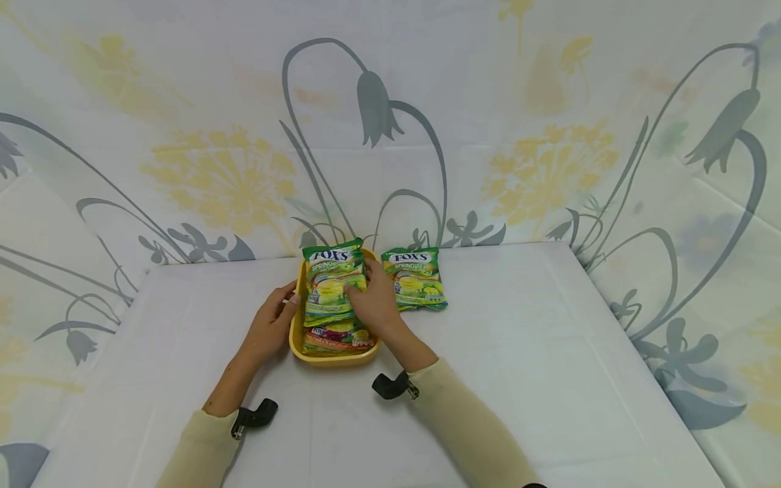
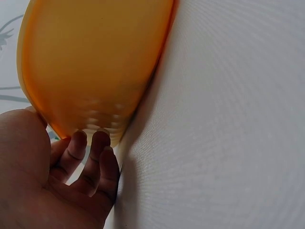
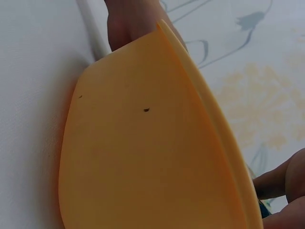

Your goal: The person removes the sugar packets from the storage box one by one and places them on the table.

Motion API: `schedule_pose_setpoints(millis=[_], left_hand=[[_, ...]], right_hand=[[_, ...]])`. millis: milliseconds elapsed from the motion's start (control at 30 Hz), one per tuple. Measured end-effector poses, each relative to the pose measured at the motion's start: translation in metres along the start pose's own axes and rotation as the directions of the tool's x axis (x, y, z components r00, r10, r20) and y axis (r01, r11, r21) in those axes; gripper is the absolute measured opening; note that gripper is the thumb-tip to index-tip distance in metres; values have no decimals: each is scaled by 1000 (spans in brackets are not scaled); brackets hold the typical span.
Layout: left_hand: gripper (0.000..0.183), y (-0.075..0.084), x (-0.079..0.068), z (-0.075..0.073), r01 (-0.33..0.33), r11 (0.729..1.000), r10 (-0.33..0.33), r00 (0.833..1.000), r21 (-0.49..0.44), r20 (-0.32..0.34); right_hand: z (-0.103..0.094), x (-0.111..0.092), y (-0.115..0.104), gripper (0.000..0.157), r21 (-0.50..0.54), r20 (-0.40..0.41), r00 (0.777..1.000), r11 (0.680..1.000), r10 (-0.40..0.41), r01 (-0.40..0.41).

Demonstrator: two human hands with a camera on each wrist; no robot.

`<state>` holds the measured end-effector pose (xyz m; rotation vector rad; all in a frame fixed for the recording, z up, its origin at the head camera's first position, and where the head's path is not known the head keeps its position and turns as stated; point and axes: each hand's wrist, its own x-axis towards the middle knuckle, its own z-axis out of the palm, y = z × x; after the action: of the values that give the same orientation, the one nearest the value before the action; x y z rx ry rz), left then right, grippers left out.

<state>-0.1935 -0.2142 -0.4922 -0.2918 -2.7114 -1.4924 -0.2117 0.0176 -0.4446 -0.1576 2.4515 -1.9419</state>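
A yellow plastic basket point(image 1: 334, 361) stands on the white table. My left hand point(image 1: 270, 324) grips its left side, thumb at the rim and fingers against the outer wall, as the left wrist view also shows on the basket wall point(image 2: 95, 57). With thumb in front, my right hand point(image 1: 374, 298) pinches the right edge of a green Fox's Spring Tea candy bag point(image 1: 323, 295) in the basket's upper part. Below that bag, a red and purple candy bag point(image 1: 342, 339) lies inside. The right wrist view is mostly filled by the basket's outer wall point(image 3: 138, 143), with few fingers visible.
Just right of the basket, a second green Fox's candy bag point(image 1: 421, 279) lies on the table point(image 1: 518, 359). Behind the table hangs a flower-patterned cloth point(image 1: 390, 169). Black wrist mounts point(image 1: 390, 385) stick out from both sleeves.
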Motion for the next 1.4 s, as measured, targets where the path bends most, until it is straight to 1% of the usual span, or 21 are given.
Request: schedule_pose_setpoints(millis=[267, 400, 600, 833, 1100, 1300, 1400], left_hand=[[51, 1, -1, 0, 2, 1000, -2, 1000, 3, -4], [51, 1, -1, 0, -1, 1000, 1, 1000, 3, -6], [51, -1, -1, 0, -4, 1000, 4, 1000, 15, -9], [52, -2, 0, 0, -1, 1000, 1, 1000, 21, -6], [52, -3, -1, 0, 6, 1000, -6, 1000, 6, -1], [52, -1, 0, 1, 18, 1000, -18, 1000, 16, -2], [52, -1, 0, 1, 24, 1000, -24, 1000, 19, -1]], right_hand=[[-3, -2, 2, 60, 65, 5, 1000, 998, -7, 6], [-6, -3, 3, 62, 96, -1, 1000, 995, -5, 5], [-16, -6, 3, 63, 148, -27, 999, 989, 22, -18], [-28, -6, 8, 61, 214, -34, 999, 977, 15, -8], [-43, -7, 10, 64, 221, -55, 998, 975, 25, -13], [-53, -7, 12, 64, 234, -70, 997, 972, 34, -17], [-59, -6, 13, 64, 250, -77, 997, 968, 25, -5]])
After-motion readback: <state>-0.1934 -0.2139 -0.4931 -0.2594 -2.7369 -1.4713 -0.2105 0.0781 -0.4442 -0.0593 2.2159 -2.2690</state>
